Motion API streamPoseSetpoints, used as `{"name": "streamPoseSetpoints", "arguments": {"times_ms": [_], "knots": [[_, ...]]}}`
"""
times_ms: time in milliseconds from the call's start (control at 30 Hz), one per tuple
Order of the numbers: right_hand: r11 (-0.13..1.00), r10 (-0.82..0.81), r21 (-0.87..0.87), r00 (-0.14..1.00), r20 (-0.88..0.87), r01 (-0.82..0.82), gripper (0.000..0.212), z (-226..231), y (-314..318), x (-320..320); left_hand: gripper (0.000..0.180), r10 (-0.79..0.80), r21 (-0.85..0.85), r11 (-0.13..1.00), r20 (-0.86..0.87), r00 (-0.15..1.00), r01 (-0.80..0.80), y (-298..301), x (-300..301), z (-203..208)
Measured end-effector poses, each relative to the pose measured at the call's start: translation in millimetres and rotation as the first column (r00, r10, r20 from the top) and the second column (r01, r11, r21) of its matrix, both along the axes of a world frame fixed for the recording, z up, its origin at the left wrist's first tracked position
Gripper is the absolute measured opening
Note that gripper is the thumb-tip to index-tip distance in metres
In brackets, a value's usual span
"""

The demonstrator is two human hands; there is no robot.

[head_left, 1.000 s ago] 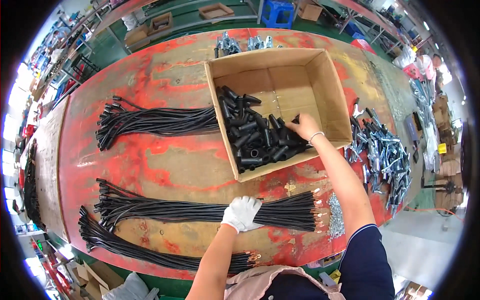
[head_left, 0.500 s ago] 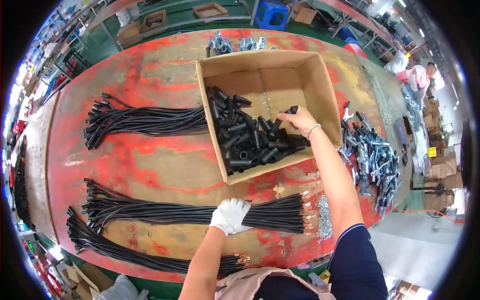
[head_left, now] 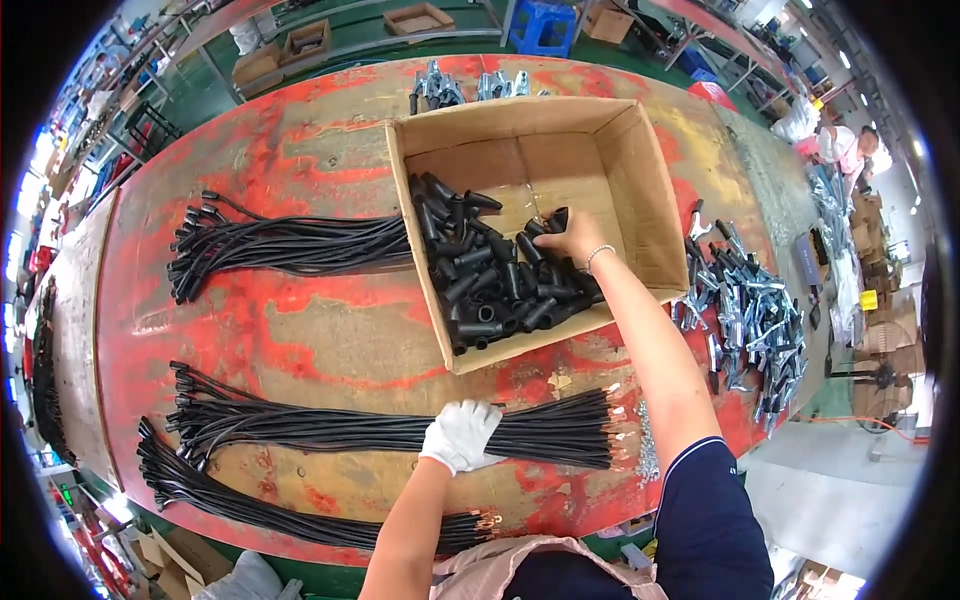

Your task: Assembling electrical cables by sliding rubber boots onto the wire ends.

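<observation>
My left hand (head_left: 463, 437), in a white glove, is closed over the middle of a bundle of black cables (head_left: 340, 428) lying across the table; the cables' right ends show bare copper terminals. Inside an open cardboard box (head_left: 660, 235), my bare right hand (head_left: 577, 238) pinches a black tubular sleeve (head_left: 559, 217) at the edge of a heap of similar sleeves (head_left: 480, 270). The fingertips are partly hidden among the sleeves, so whether more than one is held cannot be told.
A second cable bundle (head_left: 300, 243) lies left of the box, a third (head_left: 290, 510) along the near edge. Metal clamps (head_left: 750, 315) are heaped at the right, with more clamps (head_left: 440, 85) behind the box. Small silvery parts (head_left: 648, 440) lie by the copper ends. A person (head_left: 850, 150) is far right.
My right hand has shifted a little left in the box, closer to the heap of sleeves. The gloved left hand stays on the cables.
</observation>
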State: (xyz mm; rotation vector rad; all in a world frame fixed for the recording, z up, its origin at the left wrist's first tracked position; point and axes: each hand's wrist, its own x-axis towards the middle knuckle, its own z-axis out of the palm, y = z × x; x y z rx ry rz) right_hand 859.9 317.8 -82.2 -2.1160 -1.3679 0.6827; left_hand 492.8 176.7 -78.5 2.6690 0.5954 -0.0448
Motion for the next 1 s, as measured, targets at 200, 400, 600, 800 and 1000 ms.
{"name": "streamPoseSetpoints", "arguments": {"times_ms": [200,400,600,800,1000], "knots": [[0.996,-0.008,-0.085,0.993,-0.114,-0.001,0.048,8.5,3.2,-14.3,0.065,0.003,0.009,1.0,-0.012,1.0,-0.003,1.3,-1.9,-1.1],[0.989,0.091,-0.121,0.995,0.048,-0.085,0.046,-3.0,17.0,-10.3,0.065,-0.014,0.023,1.0,-0.018,1.0,0.014,1.7,-1.0,-0.7],[0.985,0.162,-0.096,0.966,0.201,-0.145,0.042,-9.2,26.6,-14.8,0.068,-0.026,-0.007,1.0,-0.032,0.999,0.026,2.0,-0.1,0.1],[0.998,0.035,0.044,0.999,-0.025,-0.034,0.037,10.3,21.8,-3.5,0.069,-0.025,0.0,1.0,-0.046,0.999,0.025,2.8,-2.4,0.0],[0.963,0.231,-0.19,0.95,0.208,-0.193,0.036,5.5,2.9,-10.6,0.069,-0.011,0.019,1.0,-0.003,1.0,0.011,1.1,-2.1,0.2]]}}
